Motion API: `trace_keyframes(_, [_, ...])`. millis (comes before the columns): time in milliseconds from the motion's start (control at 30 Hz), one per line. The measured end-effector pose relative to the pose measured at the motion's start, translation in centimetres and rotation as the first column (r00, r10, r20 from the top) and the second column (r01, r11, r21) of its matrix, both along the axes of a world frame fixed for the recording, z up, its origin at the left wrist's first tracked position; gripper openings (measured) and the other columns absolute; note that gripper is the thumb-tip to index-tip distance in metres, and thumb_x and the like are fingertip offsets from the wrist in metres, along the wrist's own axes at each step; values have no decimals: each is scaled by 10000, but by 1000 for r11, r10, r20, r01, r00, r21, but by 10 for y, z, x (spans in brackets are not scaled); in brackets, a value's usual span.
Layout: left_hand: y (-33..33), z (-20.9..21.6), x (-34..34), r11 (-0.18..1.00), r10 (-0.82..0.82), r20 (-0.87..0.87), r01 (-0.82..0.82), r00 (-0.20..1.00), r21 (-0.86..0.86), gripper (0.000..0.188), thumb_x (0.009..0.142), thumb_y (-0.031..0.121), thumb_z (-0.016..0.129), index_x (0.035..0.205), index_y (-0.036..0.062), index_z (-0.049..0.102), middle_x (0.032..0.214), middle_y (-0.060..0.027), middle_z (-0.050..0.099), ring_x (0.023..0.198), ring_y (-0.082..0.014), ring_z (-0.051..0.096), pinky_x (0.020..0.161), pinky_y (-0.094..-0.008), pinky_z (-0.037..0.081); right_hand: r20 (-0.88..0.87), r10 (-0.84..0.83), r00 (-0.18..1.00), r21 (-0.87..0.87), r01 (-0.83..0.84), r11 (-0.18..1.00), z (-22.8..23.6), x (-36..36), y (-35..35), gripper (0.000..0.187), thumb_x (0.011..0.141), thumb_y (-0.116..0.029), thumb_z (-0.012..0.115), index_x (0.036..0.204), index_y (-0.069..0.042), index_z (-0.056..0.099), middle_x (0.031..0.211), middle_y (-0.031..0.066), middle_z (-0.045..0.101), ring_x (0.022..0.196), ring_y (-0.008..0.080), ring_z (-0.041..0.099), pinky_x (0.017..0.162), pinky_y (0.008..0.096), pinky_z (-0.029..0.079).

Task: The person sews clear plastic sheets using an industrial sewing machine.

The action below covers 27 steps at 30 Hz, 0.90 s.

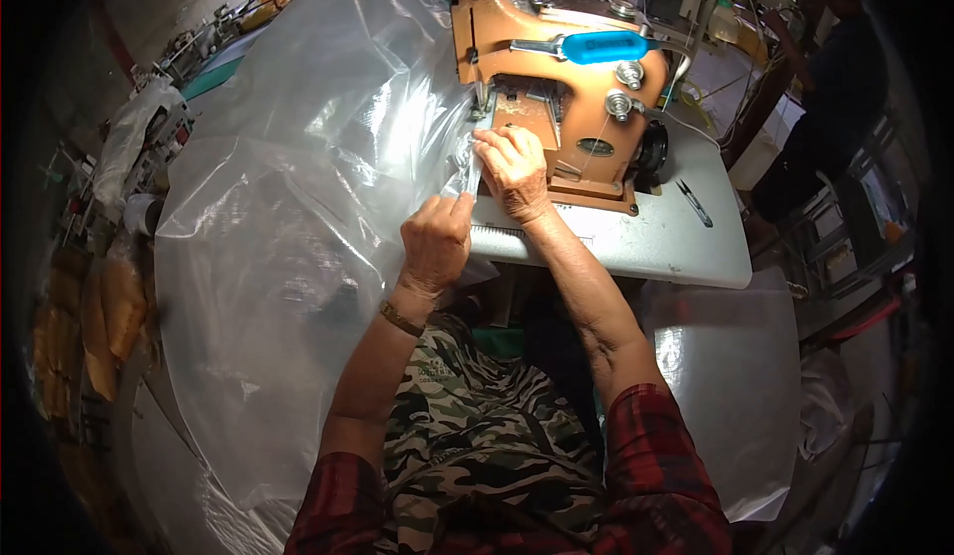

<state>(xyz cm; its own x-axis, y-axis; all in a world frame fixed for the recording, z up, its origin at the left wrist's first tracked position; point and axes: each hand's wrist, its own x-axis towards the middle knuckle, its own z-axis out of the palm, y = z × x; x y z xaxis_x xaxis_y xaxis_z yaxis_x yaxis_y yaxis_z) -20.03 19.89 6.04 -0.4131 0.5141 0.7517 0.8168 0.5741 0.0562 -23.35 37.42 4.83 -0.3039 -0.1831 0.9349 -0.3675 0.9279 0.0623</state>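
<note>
A large translucent plastic sheet (288,207) spreads over the left of the table and hangs down its front. My left hand (437,237) is closed on the sheet's gathered edge, just in front of the sewing machine. Close by, my right hand (513,165) pinches the same edge a little farther in, beside the needle area. The orange sewing machine (591,108) stands behind my hands, with a blue-covered lamp (604,47) lighting the work. Its presser foot (479,108) sits just beyond my right fingertips; whether it touches the plastic I cannot tell.
Thread snips (694,203) lie on the white tabletop (666,247) right of the machine. Another translucent sheet (730,386) hangs below the table's right side. A person in dark clothes (830,88) stands at the far right. Brown bundles (119,321) sit at the left.
</note>
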Motion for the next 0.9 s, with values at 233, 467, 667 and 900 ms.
trace_keyframes(233, [7, 1, -24, 999, -26, -38, 24, 999, -42, 125, 744, 18, 633, 861, 62, 628, 676, -73, 543, 662, -270, 571, 546, -379, 460, -14, -72, 997, -32, 72, 997, -2, -1, -3, 247, 746, -139, 659, 978, -56, 634, 1065, 42, 642, 969, 233, 575, 892, 402, 456])
trace_keyframes(467, [24, 8, -52, 999, -40, -138, 38, 990, -18, 78, 730, 17, 623, 762, 70, 575, 657, -69, 538, 660, -251, 578, 538, -364, 475, -7, -105, 994, -16, 105, 994, -1, -3, -3, 271, 745, -153, 645, 995, -51, 624, 1091, 43, 632, 988, 229, 566, 922, 400, 440])
trace_keyframes(667, [25, 8, -70, 1000, 2, -102, 0, 995, 21, 204, 740, 14, 637, 940, 40, 673, 739, -80, 603, 704, -261, 596, 604, -371, 497, 28, -121, 992, -29, 122, 992, -2, 0, -6, 266, 774, -150, 671, 1025, -69, 639, 1107, 27, 642, 1017, 214, 573, 953, 403, 409])
trace_keyframes(900, [29, 9, -96, 997, 50, -148, -42, 988, 58, 222, 753, 26, 637, 965, 64, 686, 730, -68, 612, 714, -241, 613, 583, -346, 512, 14, -84, 996, 19, 84, 996, -8, 49, 17, 225, 801, -140, 641, 1018, -80, 650, 1056, 37, 660, 1028, 224, 587, 992, 447, 381])
